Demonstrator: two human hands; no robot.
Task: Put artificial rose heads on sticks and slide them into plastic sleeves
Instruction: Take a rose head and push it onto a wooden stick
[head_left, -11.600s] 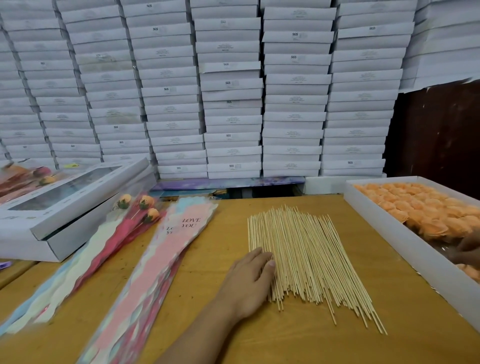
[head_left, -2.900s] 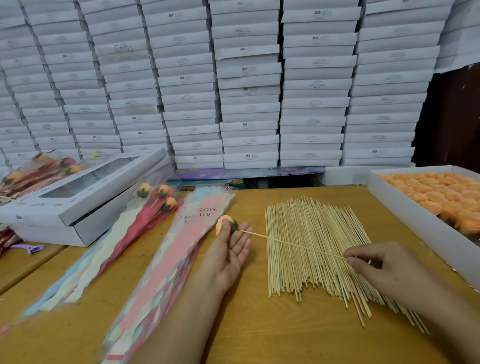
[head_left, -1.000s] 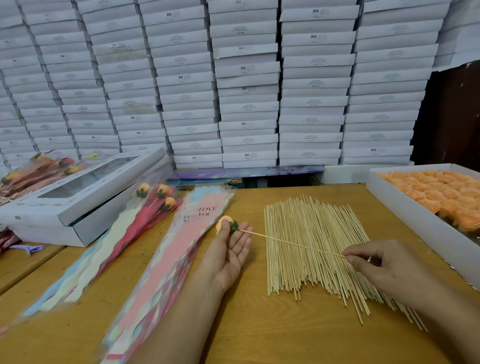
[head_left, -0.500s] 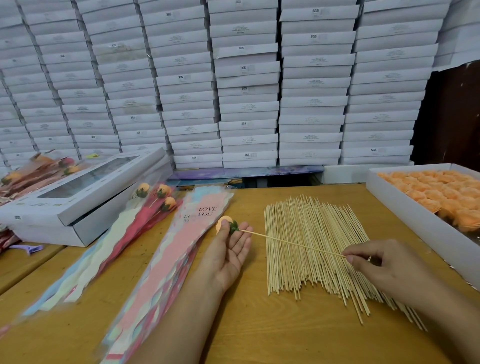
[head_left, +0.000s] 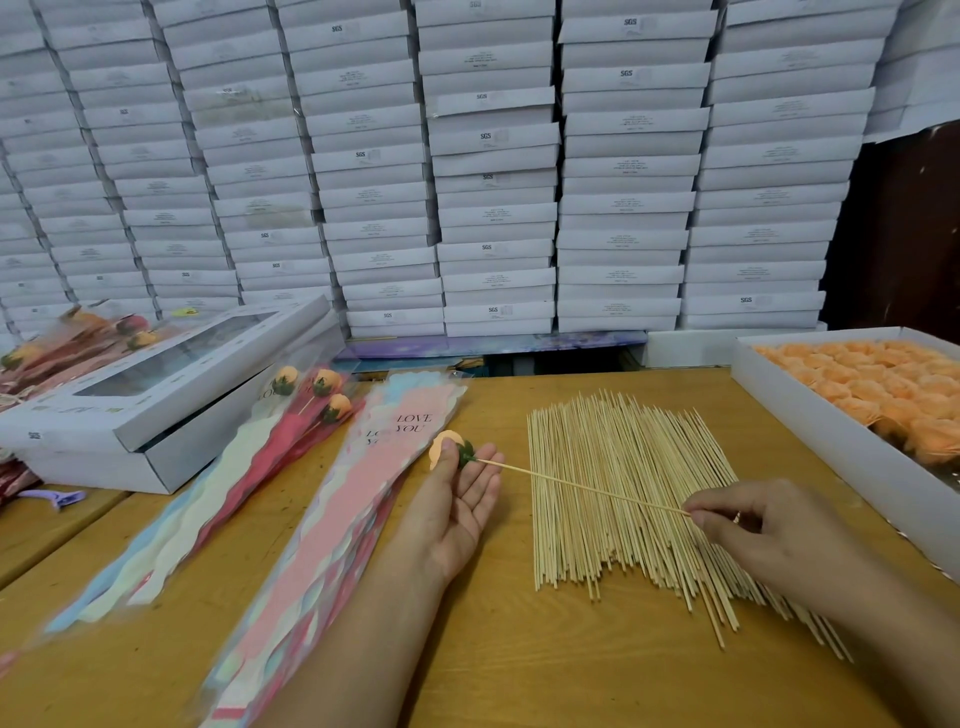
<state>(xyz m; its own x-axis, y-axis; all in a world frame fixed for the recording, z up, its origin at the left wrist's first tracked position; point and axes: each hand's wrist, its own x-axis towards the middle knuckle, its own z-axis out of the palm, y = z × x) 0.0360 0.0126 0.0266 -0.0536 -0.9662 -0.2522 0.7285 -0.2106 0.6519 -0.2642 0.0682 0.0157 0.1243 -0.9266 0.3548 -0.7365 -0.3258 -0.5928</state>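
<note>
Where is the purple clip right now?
In the head view, the purple clip lies at the far left edge of the wooden table, just in front of the white window box.

We had a yellow-tan wooden table (head_left: 519, 670), with a second wooden surface (head_left: 47, 530) butted along its left side. Directly on the table: a loose spread of bamboo sticks (head_left: 613, 499) in the middle, fanning out toward the near right. Left of them lay a stack of pink "LOVE YOU" sleeves (head_left: 332, 525), running diagonally. Further left sat a second pile of sleeves (head_left: 171, 519) with three sleeved roses (head_left: 317, 389) on top. A white window box (head_left: 156, 400) sat at far left. A white tray of orange rose heads (head_left: 831, 452) sat along the right edge. A purple clip (head_left: 54, 500) lay on the left surface.
</note>
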